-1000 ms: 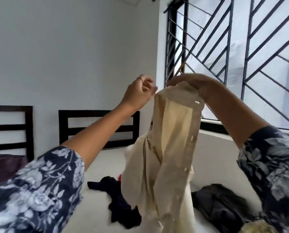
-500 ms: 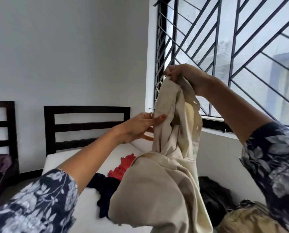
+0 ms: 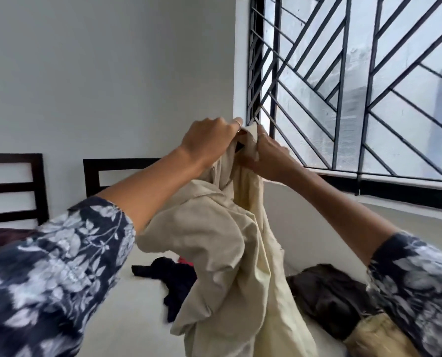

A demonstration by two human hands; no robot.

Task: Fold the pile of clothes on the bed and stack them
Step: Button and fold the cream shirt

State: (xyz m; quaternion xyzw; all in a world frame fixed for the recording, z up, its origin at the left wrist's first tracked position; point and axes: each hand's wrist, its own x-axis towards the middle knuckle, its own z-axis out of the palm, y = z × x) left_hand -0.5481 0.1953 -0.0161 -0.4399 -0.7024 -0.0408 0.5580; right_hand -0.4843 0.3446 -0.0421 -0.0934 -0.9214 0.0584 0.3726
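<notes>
- Both hands are closed on the top edge of a cream garment [image 3: 222,243]: the left hand [image 3: 209,140] is curled over the bunched cloth, and the right hand [image 3: 269,158] pinches a fold just beside it, so that the two are nearly touching.
- The cream garment is held up in the air at 12 o'clock from the person, and it hangs down in loose, twisted folds toward the bed [image 3: 117,318]; whether its lower end rests on the bed cannot be told.
- No fold is seen in it yet; it is judged to be still at the straightening-out step.
- No finished stack is seen anywhere in view, so the task is judged to be near its start.
- Left to fold are a dark blue garment [image 3: 173,282] at 11 o'clock with a scrap of red cloth [image 3: 182,260] showing beside it, a dark brown garment [image 3: 328,295] at 2 o'clock, and a tan garment [image 3: 377,336] just beside that one.
- Dark headboards [image 3: 93,176] stand at the far wall at 10 o'clock, and a barred window [image 3: 356,86] fills the side at 1 o'clock.
- Some open mattress is seen at 10 o'clock; the loose clothes are judged to crowd the space where the cream garment would be laid flat.
</notes>
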